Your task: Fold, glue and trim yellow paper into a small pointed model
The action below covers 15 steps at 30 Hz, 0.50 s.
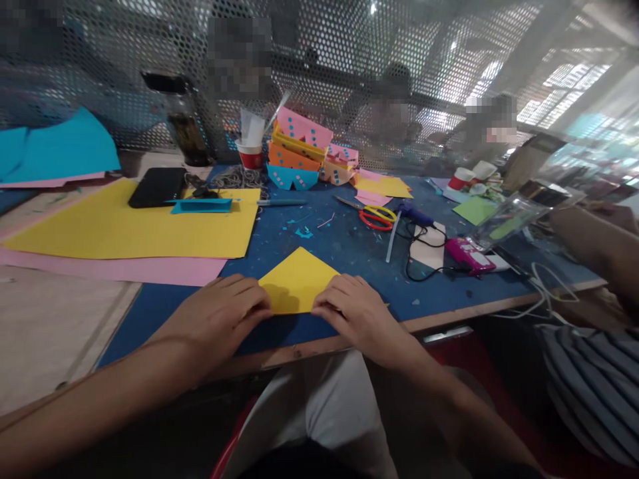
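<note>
A folded sheet of yellow paper (298, 283) lies on the blue table top close to its front edge, one corner pointing away from me. My left hand (227, 313) has its fingers curled and pressed together at the paper's left end. At the right end, my right hand (357, 313) pinches the paper in the same way. Between the two hands runs a straight near edge. Both sets of fingertips hide the outer corners of the paper. Small blue paper scraps (303, 233) lie beyond it.
Scissors (377, 216), a glue gun (417, 214) and a pink device (469, 256) lie to the right. Yellow sheets (200, 233) with a black phone (157, 186) are on the left. Decorated paper pieces (299, 153) stand at the back. Another person's arm (594, 239) is at far right.
</note>
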Tool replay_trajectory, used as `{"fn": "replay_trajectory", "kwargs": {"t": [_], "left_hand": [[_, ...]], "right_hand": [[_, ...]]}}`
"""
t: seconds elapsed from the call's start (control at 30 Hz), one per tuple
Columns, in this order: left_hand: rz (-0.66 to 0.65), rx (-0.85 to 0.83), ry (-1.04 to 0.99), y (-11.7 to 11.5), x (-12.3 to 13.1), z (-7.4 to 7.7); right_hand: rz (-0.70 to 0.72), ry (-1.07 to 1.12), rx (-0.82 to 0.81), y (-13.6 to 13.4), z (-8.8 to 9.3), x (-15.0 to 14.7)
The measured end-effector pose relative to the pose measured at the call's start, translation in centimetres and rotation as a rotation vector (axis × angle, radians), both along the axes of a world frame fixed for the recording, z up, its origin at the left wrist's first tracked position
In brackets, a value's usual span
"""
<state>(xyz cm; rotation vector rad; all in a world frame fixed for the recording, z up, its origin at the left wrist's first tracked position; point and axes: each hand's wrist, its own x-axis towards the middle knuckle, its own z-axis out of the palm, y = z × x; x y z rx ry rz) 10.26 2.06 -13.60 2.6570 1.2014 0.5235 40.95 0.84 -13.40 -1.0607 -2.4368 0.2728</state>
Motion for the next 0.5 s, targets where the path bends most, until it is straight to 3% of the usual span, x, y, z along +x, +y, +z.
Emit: {"fn": "replay_trajectory", "kwargs": {"t": [0.17,0.5], "left_hand": [[0.069,-0.032,-0.016,0.2,-0.1,0.0],[0.124,-0.136,-0.016,1.0,-0.5,-0.4]], "right_hand": [[-0.062,0.062,-0.152,0.3,0.5,-0.3],[-0.151,0.084,-0.261,0.7,1.0,-0.6]]}}
